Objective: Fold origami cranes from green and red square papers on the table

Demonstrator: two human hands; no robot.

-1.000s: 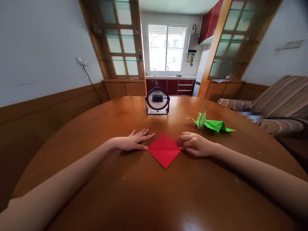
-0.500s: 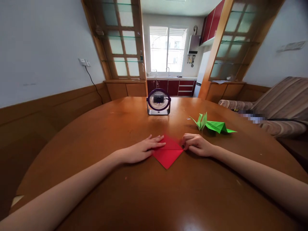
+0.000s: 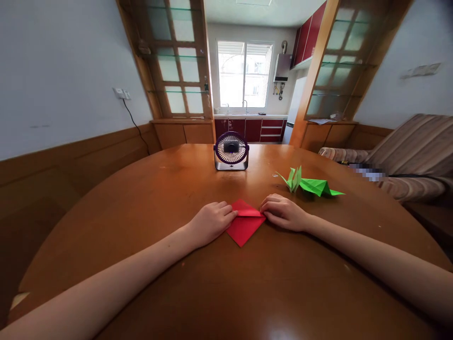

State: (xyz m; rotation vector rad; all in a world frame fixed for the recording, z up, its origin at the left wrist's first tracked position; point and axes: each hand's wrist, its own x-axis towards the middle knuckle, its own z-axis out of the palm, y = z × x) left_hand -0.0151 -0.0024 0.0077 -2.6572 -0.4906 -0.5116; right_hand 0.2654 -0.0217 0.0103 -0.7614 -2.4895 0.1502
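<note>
A red sheet of origami paper [image 3: 242, 230], folded into a diamond, lies on the wooden table in front of me. A slit runs across its middle, and the flap above it is slightly raised. My left hand [image 3: 214, 219] pinches the paper at its left corner, fingers curled together. At the right corner, my right hand [image 3: 283, 212] grips the same paper between thumb and bent fingers. Both palms rest low over the tabletop. The fingertips partly hide the two side corners.
A green folded-paper figure [image 3: 314, 186] with pointed parts lies beyond my right hand. Farther back on the table [image 3: 141, 198] stands a small purple desk fan [image 3: 231, 150]. A striped armchair [image 3: 414, 151] is at the right, past the table edge.
My left hand has gone from lying flat on the paper to pinching its left corner. The right hand stays at the right corner. The middle flap has lifted a little.
</note>
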